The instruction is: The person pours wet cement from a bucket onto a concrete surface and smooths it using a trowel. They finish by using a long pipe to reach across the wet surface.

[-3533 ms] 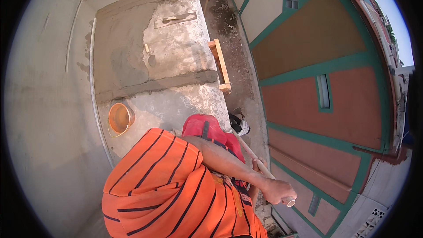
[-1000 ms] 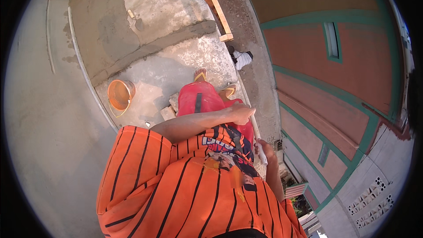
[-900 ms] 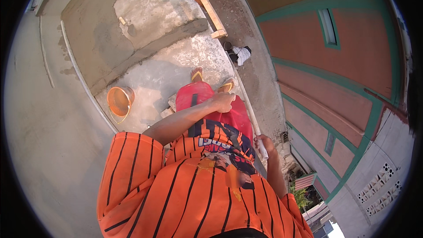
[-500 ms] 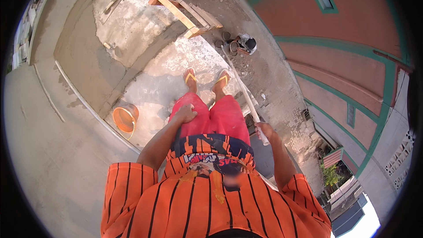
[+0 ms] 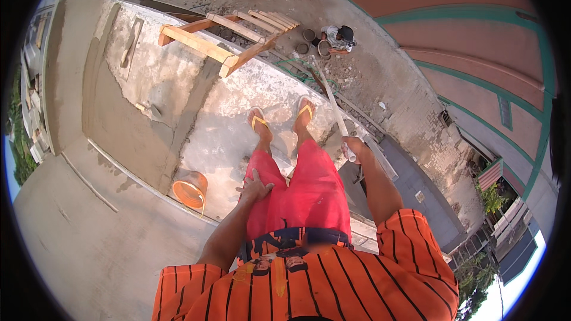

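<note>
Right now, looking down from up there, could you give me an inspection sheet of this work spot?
Surface: grey concrete slab, rough and patchy, with a raised edge.
Job's things: long pale pole, running from the right hand down toward the ground below.
Clutter: orange bucket by the left leg; wooden ladder-like frame lying at the slab's far edge.
Hands: left hand resting open on the red shorts; right hand closed round the pole's upper end.
Cables: green hose coiled below.
Surroundings: a crouching person on the ground with dark pots; salmon wall with teal trim.
</note>
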Demonstrator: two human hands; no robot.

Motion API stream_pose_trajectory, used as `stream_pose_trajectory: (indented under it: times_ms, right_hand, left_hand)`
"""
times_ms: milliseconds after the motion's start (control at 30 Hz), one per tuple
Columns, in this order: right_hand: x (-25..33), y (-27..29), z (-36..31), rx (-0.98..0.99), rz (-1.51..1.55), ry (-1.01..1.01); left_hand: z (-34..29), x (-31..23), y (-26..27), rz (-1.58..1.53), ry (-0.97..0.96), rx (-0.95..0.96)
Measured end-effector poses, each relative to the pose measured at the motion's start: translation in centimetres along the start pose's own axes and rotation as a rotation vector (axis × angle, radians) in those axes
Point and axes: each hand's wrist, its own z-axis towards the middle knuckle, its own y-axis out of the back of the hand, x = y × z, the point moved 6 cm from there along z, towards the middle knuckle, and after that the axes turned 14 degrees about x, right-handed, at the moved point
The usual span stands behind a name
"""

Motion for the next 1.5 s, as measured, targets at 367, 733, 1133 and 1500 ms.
stream_pose_trajectory:
  times_ms: [367, 733, 1133, 1500]
  right_hand:
    - [-1.4, 9.3, 22.3, -0.071, 0.128, 0.113]
    - [6.7, 8.7, 30.7, 0.091, 0.366, 0.320]
    - [5.0, 12.2, 36.2, 0.141, -0.017, 0.676]
    - [2.9, 7.7, 26.6, 0.102, 0.166, 0.506]
  left_hand:
    - [3.7, -2.4, 2.3, -0.056, 0.078, -0.089]
    - [4.2, -4.2, 2.1, 0.147, 0.099, -0.279]
    - [3.2, -4.5, 3.7, 0.144, 0.024, -0.288]
    - [1.3, -5.2, 6.9, 0.071, -0.071, -0.307]
